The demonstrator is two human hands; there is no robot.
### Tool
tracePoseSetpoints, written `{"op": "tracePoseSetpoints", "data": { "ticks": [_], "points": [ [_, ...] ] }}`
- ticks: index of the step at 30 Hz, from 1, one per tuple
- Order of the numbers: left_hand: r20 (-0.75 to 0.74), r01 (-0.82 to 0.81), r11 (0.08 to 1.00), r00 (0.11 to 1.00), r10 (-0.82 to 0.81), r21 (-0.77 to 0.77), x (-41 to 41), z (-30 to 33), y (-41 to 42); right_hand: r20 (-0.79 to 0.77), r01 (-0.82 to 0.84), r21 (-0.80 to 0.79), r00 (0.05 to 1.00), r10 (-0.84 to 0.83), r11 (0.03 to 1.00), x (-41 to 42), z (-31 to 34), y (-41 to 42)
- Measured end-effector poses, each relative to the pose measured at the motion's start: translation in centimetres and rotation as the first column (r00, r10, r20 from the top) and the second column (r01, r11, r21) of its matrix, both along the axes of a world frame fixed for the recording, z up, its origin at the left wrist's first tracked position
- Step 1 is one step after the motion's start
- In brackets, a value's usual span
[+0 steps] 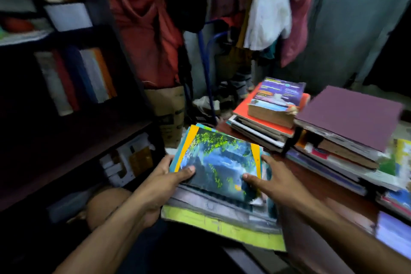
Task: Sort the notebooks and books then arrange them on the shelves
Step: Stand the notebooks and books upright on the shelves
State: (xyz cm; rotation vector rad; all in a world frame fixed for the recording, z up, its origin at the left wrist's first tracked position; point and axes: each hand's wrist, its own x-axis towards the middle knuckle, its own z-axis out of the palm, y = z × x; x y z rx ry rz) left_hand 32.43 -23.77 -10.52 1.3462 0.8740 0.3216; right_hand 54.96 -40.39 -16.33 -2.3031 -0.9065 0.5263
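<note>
A stack of notebooks [222, 213] sits at the near edge of a brown table [311, 202], topped by one with a blue waterfall cover [220, 162] and yellow borders. My left hand [169, 176] grips the stack's left side, thumb on the top cover and fingers underneath. My right hand [273, 176] holds the right side, thumb on the cover. A dark shelf unit [73, 131] stands at left with several upright books [75, 78] on one level.
Two more piles lie on the table: a thick purple-covered book [278, 98] on an orange one, and a maroon-topped pile [349, 115] at right. Clothes [146, 29] hang behind. A brown paper bag [171, 115] stands on the floor by the shelf.
</note>
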Motion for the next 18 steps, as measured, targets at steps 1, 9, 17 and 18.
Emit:
{"op": "tracePoseSetpoints", "data": {
  "ticks": [1,9,17,18],
  "points": [
    [0.017,-0.023,1.000,1.000,0.023,0.014,-1.4,0.5,1.1,0.005,-0.018,0.034,1.000,0.018,0.999,-1.4,0.5,1.5],
    [0.227,-0.521,0.844,0.844,0.486,0.128,-19.3,3.7,13.8,0.105,-0.436,0.222,0.900,0.423,0.872,-16.4,5.9,24.7],
    [0.222,-0.742,0.650,0.670,0.708,0.164,-33.6,-1.5,23.7,0.329,-0.858,-0.043,0.471,0.818,0.511,-31.6,4.8,38.6],
    [0.207,-0.711,0.681,0.702,0.681,0.172,-34.6,-2.3,25.4,0.393,-0.868,-0.105,0.411,0.822,0.485,-33.0,4.3,39.3]
  ]
}}
